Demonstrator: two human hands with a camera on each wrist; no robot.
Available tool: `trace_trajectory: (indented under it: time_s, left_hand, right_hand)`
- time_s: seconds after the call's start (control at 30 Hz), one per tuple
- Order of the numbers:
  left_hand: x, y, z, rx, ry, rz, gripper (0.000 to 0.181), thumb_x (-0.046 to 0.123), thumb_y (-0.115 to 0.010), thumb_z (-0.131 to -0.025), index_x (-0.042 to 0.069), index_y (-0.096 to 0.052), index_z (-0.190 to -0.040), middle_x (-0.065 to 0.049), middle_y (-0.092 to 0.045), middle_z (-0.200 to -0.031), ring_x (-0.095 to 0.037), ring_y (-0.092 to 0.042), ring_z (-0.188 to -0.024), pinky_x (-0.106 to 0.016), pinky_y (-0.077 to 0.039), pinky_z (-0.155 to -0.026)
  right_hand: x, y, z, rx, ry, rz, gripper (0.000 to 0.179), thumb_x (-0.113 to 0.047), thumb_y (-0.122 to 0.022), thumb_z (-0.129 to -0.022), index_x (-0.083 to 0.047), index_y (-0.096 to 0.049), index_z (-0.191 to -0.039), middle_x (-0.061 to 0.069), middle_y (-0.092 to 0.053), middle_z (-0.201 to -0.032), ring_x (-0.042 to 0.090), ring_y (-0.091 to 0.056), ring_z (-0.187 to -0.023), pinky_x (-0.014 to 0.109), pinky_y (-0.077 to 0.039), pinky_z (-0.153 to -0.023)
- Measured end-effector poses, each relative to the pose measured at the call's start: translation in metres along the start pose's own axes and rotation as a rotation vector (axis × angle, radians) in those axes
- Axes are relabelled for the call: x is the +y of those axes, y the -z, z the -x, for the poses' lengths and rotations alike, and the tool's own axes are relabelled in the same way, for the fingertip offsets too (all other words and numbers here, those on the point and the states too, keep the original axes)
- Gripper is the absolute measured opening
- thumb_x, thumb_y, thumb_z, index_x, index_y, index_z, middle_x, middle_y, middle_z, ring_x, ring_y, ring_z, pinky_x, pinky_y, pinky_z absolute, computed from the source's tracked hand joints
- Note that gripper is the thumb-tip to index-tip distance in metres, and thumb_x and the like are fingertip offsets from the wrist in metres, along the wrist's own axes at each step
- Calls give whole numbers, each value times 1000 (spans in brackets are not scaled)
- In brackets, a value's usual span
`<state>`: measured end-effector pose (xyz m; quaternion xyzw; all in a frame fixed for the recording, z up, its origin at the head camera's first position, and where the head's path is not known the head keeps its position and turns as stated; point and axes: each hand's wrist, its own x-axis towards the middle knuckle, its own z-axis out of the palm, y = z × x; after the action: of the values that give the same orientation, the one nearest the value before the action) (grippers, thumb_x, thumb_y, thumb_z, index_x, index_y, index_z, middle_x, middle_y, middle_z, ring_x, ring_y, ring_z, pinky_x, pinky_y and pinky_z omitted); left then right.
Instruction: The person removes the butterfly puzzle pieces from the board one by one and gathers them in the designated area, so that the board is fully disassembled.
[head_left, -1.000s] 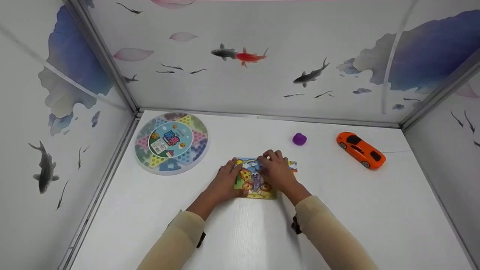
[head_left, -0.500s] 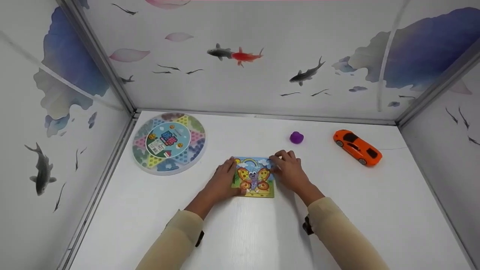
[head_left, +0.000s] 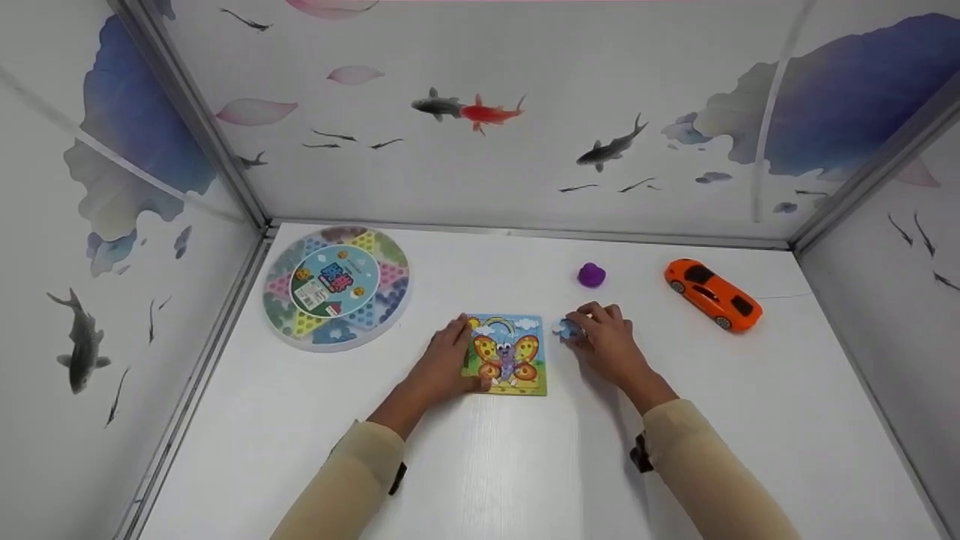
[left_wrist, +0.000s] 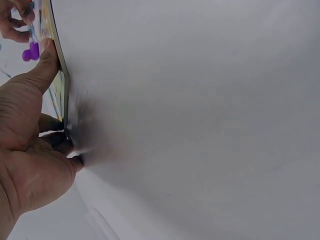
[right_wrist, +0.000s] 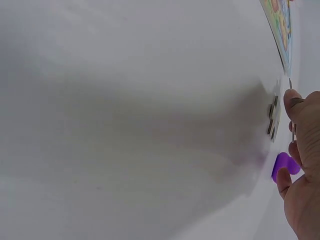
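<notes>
A square jigsaw puzzle (head_left: 507,356) with a butterfly picture lies in the middle of the white table. My left hand (head_left: 444,364) grips its left side, fingers along the left edge and thumb over the lower edge. In the left wrist view, the thumb and fingertips (left_wrist: 80,159) show around the puzzle's thin edge. Just right of the puzzle, my right hand (head_left: 606,341) pinches a puzzle piece between thumb and fingers, seen nearly edge-on in the right wrist view. Another puzzle piece (right_wrist: 273,117) lies on the table below that hand. Blue puzzle-piece shapes (head_left: 568,330) show at its fingertips.
A round Chinese checkers board (head_left: 337,289) with a printed label lies at the back left. Behind the right hand sits a small purple rounded object (head_left: 592,275). An orange toy car (head_left: 712,295) stands at the back right. Printed walls enclose the table's back and sides.
My right hand has moved from over the puzzle's upper right to the right, off the puzzle, with a piece in its fingers. More of the butterfly picture shows. The left hand stays in place.
</notes>
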<state>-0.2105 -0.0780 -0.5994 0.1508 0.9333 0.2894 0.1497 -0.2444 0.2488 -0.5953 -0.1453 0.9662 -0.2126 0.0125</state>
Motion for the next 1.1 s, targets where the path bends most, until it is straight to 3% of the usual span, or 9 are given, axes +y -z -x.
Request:
trace_trajectory:
  time_s: [0.6,0.8,1.1]
  left_hand:
    - [-4,0,1,-8,1,-11,111,45,-87,-96,-1,-24,-175,-17,-16,-186,-43,-19,-171,-53,-24,-139]
    - [-4,-2,0,-3,-6,-17,111,43,-88,-95,-3,-25,-174,-19,-16,-185,-44,-21,-171,-53,-26,-138]
    - [-3,-1,-1,0,-16,-10,110,42,-88,-95,-4,-25,-173,-19,-16,-185,-45,-21,-170,-52,-27,-138]
  right_hand:
    - [43,14,12,-16,-102,5,41,-14,-75,-106,-17,-70,-147,12,-59,-151,44,-45,-142,79,-36,-117]
    - [47,14,13,-34,-148,-11,40,-14,-71,-108,-19,-69,-148,12,-56,-153,45,-41,-146,81,-31,-120]
    - [48,11,14,-16,-131,-2,39,-13,-70,-109,-21,-70,-147,9,-59,-150,42,-44,-143,78,-33,-120]
